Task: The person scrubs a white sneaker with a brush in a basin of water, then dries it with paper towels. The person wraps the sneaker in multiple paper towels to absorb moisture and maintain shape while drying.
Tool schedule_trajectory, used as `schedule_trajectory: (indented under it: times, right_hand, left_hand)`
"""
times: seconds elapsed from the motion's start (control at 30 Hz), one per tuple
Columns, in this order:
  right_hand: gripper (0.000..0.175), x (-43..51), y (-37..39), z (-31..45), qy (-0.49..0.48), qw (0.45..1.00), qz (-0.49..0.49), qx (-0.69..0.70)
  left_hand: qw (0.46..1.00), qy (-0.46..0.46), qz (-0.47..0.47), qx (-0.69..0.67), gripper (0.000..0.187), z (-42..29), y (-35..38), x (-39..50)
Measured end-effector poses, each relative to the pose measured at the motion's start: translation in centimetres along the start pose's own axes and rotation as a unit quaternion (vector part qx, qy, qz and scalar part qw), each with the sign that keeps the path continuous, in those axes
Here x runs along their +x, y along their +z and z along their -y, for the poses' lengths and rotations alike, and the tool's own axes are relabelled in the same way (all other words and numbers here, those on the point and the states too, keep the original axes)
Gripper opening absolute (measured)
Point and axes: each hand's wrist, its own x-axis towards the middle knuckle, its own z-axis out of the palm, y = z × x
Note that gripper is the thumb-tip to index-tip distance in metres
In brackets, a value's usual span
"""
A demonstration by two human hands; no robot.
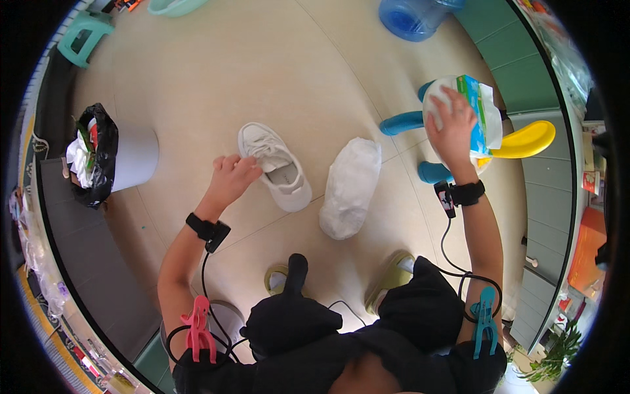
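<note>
My left hand [234,180] is at the side of a white lace-up sneaker [290,194], its fingers curled by the opening and the tongue. Whether they grip the shoe is hidden. To the right of the sneaker, a shoe-shaped bundle [350,189] lies on the floor, covered in white tissue-like material. My right hand [453,125] is spread over the pale seat of a small chair with blue legs [403,123] and a yellow backrest [529,140]. Beside that hand on the seat, a blue and green tissue pack [477,115] has white tissue sticking out.
A white bin [138,157] with a black bag stands at the left. A green stool [86,37] and a pale green basin [174,6] are farther off. A blue water bottle [411,19] lies near the green cabinets [521,74]. Cables run from both wrist straps.
</note>
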Motion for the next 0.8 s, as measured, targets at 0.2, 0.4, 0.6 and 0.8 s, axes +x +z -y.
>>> schedule_trajectory:
  times: [0.2,0.4,0.6,0.8]
  right_hand:
    - [0.047,0.5,-0.2,-8.9,0.262,0.949,-0.033,-0.171]
    - [0.051,0.4,-0.8,-15.2,0.315,0.922,0.173,0.143]
    - [0.033,3.4,-8.8,-16.3,0.217,0.957,0.053,0.185]
    - [0.030,4.9,-10.8,-16.2,0.221,0.949,0.146,0.173]
  left_hand:
    - [0.996,0.009,0.083,-0.042,0.018,-1.3,-1.2,-2.7]
    - [0.980,-0.009,0.176,-0.092,0.028,-1.7,-2.5,-3.7]
    - [0.977,-0.104,0.134,-0.131,0.039,-3.1,-5.4,-4.0]
    - [0.969,-0.125,0.067,-0.202,0.037,-4.9,-5.8,-3.4]
